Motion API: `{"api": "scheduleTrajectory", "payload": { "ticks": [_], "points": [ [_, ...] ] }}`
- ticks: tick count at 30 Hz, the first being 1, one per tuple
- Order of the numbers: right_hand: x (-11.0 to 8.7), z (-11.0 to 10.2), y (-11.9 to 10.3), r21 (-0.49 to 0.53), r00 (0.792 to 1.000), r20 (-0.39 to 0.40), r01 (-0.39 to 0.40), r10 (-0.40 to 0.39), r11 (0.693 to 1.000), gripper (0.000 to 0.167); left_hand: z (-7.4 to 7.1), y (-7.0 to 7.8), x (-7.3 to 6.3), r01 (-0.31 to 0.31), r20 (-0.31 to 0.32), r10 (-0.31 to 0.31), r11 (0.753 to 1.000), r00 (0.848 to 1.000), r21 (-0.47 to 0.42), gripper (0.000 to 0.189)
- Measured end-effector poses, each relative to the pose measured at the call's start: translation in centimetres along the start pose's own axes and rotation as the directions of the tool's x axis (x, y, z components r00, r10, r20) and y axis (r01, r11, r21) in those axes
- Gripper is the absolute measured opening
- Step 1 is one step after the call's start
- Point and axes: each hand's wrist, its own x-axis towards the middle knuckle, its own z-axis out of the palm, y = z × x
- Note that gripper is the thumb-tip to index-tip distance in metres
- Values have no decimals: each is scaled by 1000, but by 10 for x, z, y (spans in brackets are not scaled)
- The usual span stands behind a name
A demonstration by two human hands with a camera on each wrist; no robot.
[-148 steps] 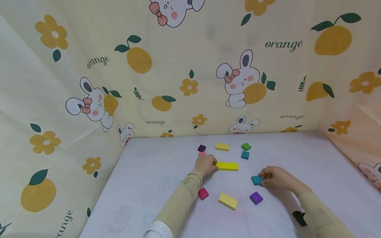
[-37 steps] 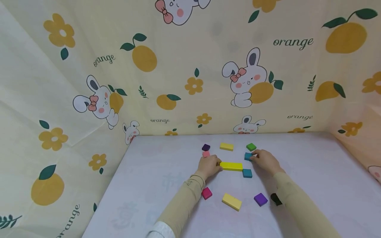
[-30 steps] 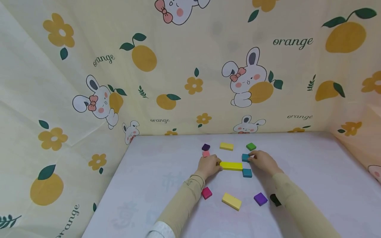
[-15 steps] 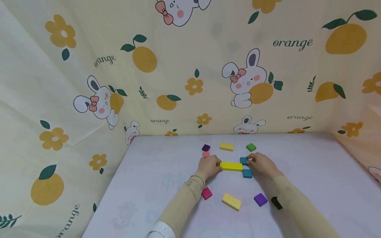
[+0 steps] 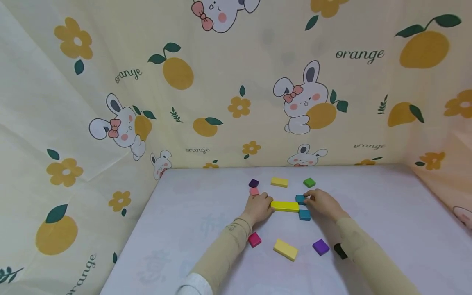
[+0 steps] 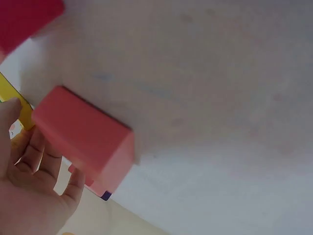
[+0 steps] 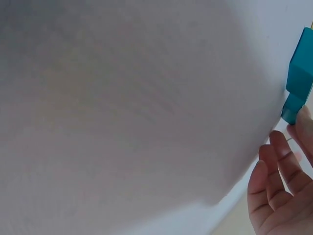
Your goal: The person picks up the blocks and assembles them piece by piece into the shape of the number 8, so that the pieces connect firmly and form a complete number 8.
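Slid toward eight o'clock, the flat teal block [image 5: 300, 199] my right grip [image 5: 323, 204] pinches sits at two o'clock from the long yellow bar [image 5: 284, 206]; my left grip [image 5: 259, 208] pinches that, seemingly bracing it.

Pale tabletop [image 5: 180, 205], long yellow bar [image 5: 284, 206], teal blocks [image 5: 304, 215], green block [image 5: 309, 182], red block [image 5: 254, 239], purple block [image 5: 321, 247]

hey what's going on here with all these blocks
Someone is handling small blocks on a white table. Their left grip holds the left end of the long bar, and their right grip pinches the far teal block by the bar's right end. The near teal block lies untouched at that end. Other blocks, like the green one, lie scattered around.
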Motion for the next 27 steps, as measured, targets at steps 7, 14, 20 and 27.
{"api": "scheduleTrajectory", "payload": {
  "ticks": [7,14,20,27],
  "points": [
    [1,1,0,5,1000,3,-18,18,1000,35,-4,-1,-1,-15,-4,15,1000,1000,-18,35],
    [1,2,1,23,1000,3,-18,18,1000,34,-5,-3,-1,-8,25,9,998,1000,-55,40],
    [2,4,3,30,1000,6,-28,28,999,35,-3,-14,0,-2,25,6,988,1000,-154,47],
    [2,4,4,28,999,5,-33,33,999,35,-6,-30,-1,50,-210,-94,977,973,-208,25]
  ]
}}
